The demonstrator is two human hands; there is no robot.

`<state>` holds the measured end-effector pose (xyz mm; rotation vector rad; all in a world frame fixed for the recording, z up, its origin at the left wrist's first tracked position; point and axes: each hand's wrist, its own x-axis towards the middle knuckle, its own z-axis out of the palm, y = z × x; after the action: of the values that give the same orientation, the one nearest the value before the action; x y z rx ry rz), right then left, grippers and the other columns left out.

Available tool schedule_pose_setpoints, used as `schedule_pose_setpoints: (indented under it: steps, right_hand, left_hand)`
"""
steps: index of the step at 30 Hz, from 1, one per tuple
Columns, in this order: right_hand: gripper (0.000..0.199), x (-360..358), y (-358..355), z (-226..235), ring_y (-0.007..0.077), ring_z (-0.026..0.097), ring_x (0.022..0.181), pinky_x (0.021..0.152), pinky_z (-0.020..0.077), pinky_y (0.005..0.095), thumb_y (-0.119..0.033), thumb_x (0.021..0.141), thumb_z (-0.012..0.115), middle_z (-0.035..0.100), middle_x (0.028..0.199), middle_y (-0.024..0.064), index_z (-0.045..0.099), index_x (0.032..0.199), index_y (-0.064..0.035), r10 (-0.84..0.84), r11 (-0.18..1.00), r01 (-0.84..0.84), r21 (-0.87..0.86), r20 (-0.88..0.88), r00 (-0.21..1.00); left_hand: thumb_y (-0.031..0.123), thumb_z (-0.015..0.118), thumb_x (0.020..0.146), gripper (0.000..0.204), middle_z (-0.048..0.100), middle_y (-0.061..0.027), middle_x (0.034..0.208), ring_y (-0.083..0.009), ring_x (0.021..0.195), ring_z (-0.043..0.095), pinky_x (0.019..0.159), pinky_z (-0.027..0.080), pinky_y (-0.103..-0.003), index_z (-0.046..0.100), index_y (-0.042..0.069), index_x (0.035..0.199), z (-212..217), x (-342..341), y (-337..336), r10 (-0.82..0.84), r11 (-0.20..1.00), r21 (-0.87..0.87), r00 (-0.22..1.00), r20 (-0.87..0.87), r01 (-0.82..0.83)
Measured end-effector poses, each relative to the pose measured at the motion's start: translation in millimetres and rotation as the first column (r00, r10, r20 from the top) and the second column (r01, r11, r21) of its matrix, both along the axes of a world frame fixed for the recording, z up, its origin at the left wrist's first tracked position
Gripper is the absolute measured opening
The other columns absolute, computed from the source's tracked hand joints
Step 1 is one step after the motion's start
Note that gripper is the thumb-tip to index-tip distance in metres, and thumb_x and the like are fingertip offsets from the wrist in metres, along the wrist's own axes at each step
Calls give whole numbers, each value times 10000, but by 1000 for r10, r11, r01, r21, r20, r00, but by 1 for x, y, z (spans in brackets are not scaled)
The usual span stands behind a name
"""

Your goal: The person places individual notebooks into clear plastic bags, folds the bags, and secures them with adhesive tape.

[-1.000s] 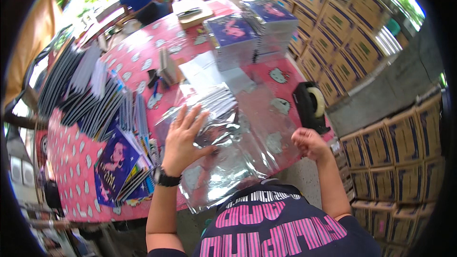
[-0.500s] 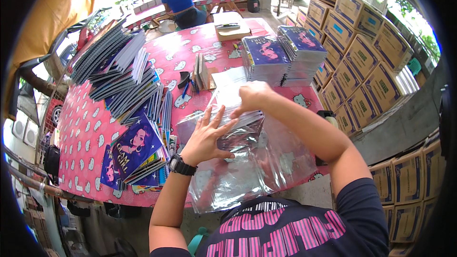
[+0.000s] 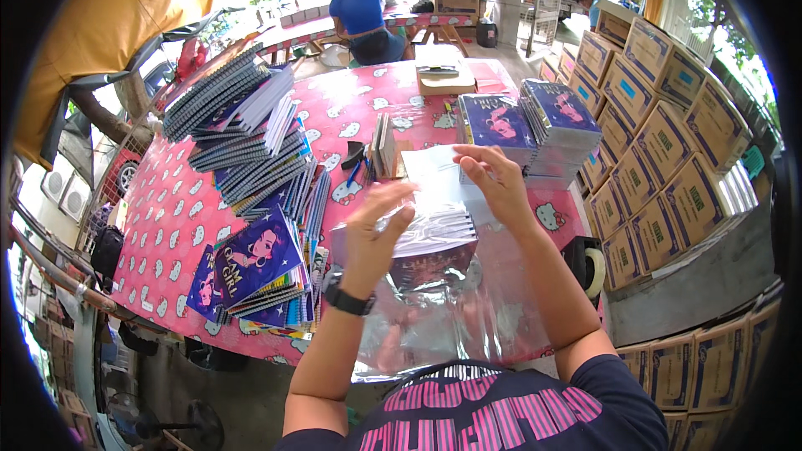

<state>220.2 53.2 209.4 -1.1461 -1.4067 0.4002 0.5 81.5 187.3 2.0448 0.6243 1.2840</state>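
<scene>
The desk wears a pink cloth with white cartoon cats. Against its right edge stands a wall of brown boxes, stacked in rows. On the desk's left half lies a long fan of spiral notebooks, and nearer its front edge a purple-covered notebook tops a smaller pile. Two neat stacks of purple books sit at the desk's right side, just beside the boxes. At the desk's front, before the person, spreads a clear plastic bag, crinkled and shiny, with a bundle of books on it. The left hand, a black watch on its wrist, rests against that bundle, fingers spread loose and grasping nothing. The right hand hovers above the bundle, its fingers pinching a white sheet. A tape roll sits off the desk's right front corner. Beyond the desk's far end, a person in blue sits at another table.
</scene>
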Motion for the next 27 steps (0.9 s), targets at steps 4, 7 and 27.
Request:
schedule_pose_setpoints:
  steps: [4, 7, 27]
  right_hand:
    - [647, 28, 39, -74, 197, 566, 1052, 899, 439, 337, -301, 783, 731, 656, 1031, 150, 476, 1266, 46, 340, 712, -293, -638, -52, 939]
    - [632, -9, 31, -42, 127, 598, 941, 810, 465, 262, -160, 773, 739, 667, 994, 115, 449, 1316, -16, 474, 775, -568, -278, -338, 813]
    - [167, -15, -19, -54, 265, 577, 889, 792, 454, 365, -130, 793, 645, 639, 860, 87, 630, 938, -48, 333, 943, -296, -154, 367, 869]
  left_hand:
    - [336, 796, 687, 714, 599, -163, 1167, -235, 1119, 547, 994, 368, -341, 518, -6, 1249, -31, -30, 37, 24, 971, -234, 995, -94, -46]
    - [282, 773, 724, 482, 661, -130, 990, -184, 940, 610, 847, 459, -322, 638, 7, 1096, -67, -38, 53, -219, 873, -486, 917, -333, 32]
    - [66, 674, 730, 127, 628, -65, 919, -252, 820, 570, 734, 469, -363, 665, 49, 855, -34, -3, -15, 188, 954, 282, 936, -299, -101]
